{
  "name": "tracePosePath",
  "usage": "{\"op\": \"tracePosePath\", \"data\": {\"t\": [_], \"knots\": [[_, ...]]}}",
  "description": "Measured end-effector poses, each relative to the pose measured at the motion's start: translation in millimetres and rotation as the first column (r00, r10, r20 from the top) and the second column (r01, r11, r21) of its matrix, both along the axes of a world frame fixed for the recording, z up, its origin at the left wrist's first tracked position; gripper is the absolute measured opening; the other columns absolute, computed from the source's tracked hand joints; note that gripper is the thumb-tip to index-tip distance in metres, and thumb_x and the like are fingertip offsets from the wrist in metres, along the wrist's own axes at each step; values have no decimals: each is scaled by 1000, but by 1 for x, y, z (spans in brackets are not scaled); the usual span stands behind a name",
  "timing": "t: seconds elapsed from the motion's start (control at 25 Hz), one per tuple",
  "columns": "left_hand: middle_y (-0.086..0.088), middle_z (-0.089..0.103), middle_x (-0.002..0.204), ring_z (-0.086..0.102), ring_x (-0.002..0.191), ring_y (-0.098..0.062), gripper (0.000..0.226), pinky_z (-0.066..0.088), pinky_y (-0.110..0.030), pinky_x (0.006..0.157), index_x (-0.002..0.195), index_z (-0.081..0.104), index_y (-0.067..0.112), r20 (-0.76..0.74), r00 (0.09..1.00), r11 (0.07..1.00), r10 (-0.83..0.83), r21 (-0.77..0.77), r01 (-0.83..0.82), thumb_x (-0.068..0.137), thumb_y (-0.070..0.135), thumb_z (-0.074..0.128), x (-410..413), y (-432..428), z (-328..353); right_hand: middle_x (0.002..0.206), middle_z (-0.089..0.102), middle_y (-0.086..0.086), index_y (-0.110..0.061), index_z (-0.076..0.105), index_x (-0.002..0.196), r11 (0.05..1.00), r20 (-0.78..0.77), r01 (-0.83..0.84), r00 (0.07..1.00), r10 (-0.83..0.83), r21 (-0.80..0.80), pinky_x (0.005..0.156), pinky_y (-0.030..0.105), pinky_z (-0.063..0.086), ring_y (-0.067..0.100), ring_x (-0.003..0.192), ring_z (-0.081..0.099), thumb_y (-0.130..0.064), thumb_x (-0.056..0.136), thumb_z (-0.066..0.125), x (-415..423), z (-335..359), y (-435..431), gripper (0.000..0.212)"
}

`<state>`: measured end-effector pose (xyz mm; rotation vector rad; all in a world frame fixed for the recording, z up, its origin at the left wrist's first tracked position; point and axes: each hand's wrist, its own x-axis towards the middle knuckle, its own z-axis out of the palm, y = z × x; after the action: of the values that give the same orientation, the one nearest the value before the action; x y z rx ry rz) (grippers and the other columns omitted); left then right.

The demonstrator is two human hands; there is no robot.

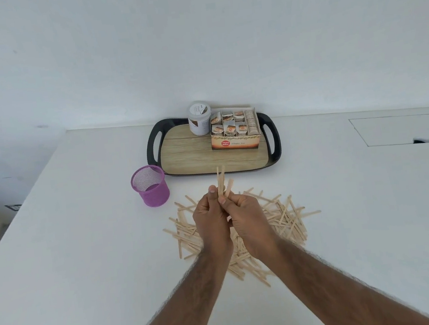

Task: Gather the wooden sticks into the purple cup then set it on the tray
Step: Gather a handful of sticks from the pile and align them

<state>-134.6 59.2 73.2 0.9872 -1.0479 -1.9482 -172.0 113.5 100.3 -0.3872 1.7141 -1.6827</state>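
A loose heap of several wooden sticks (284, 215) lies on the white table in front of me. Above the heap, my left hand (210, 216) and my right hand (244, 218) are pressed together, both gripping a small bundle of sticks (222, 181) that points up and away from me. The purple mesh cup (151, 186) stands upright and looks empty, to the left of my hands. Behind it sits the black tray (152, 145) with a wood-pattern floor.
On the tray's far right stand a white jar (199, 119) and an open box of tea bags (235, 130); its near left floor is bare. The table (84, 259) ends at the wall behind the tray and drops off on the left.
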Motion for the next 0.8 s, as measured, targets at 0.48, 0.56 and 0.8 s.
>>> {"op": "tracePosePath", "data": {"t": [0.48,0.56,0.8], "knots": [[-16,73,121,71,111,-32,67,55,-42,95,125,64,3,-158,971,939,-182,264,219,106,57,29,15,-49,0,63,55,-4,1,69,102,873,51,-390,918,393,292,46,24,42,9,49,48,-22,107,50,-24,-4,22,30],[-16,74,121,72,112,-30,57,59,-36,84,124,66,1,-81,950,923,-302,224,313,108,48,36,14,-49,1,61,52,-8,0,67,103,802,36,-491,859,511,341,44,20,35,6,48,43,-26,107,48,-21,-1,25,33],[-5,80,102,75,101,-21,40,59,-31,80,109,76,11,250,853,874,-459,-44,484,108,37,46,20,-31,-5,104,70,10,-9,59,123,597,-382,-381,505,774,706,73,34,53,24,89,67,-18,104,44,-23,9,16,26]]}}
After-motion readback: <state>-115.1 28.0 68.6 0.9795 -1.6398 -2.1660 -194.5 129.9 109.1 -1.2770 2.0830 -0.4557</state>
